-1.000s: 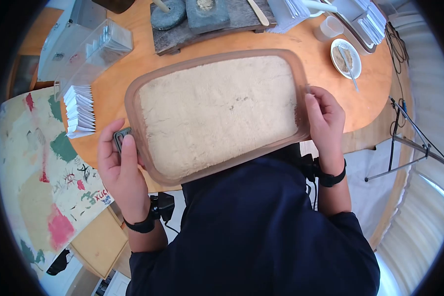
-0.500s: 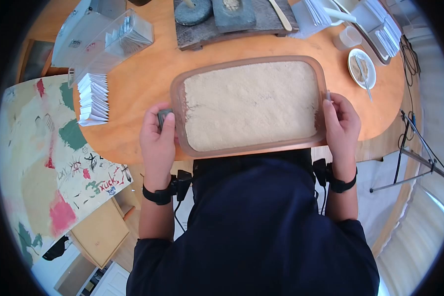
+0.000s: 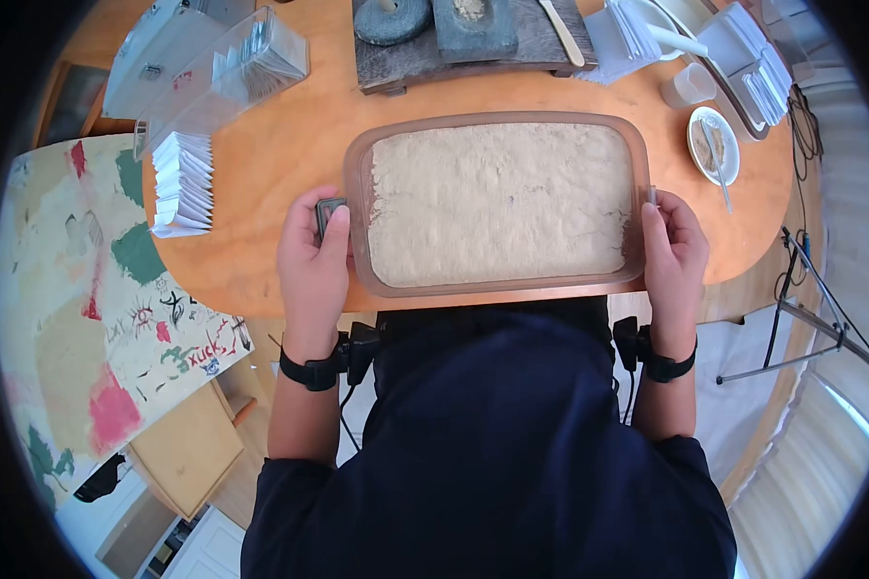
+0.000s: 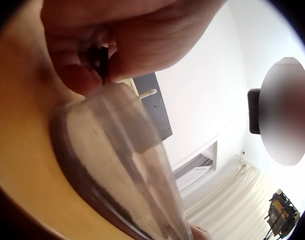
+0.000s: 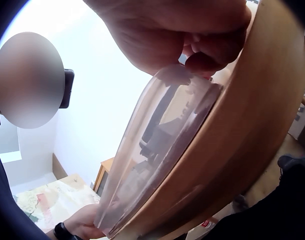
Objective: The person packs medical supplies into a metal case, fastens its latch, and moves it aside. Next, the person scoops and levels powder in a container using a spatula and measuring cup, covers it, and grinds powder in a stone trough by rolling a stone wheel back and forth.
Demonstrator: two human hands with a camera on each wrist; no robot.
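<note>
Translucent pinkish-brown plastic tub (image 3: 492, 118), wide & shallow w/ rounded corners, sits at the near edge of the orange wooden surface (image 3: 272, 154), its long side facing the person's body. Pale beige powder (image 3: 497, 207) covers most of its floor, w/ a few cracks & rough patches nr the R end.

L grip (image 3: 315, 265) is clamped on a dark clasp (image 3: 329, 212) at the tub's L end, thumb on top, fingers curled round. R grip (image 3: 679, 259) is clamped on the tub's R end, thumb & curled fingers pinching a small grey tab (image 3: 652, 196).

Beyond the tub: dark board (image 3: 410, 77) w/ a round grey stone (image 3: 393, 24), a square stone (image 3: 476, 41) holding a bit of pale powder, & a flat wooden stick (image 3: 562, 34). Off to the L: clear box (image 3: 261, 68) w/ packets inside, plus a row of folded white papers (image 3: 182, 183) just beside it. Off to the R: white bowl (image 3: 731, 170) w/ brownish powder & a spoon (image 3: 718, 166), clear cup (image 3: 690, 87) nr it, more white packets (image 3: 765, 96) farther back.
</note>
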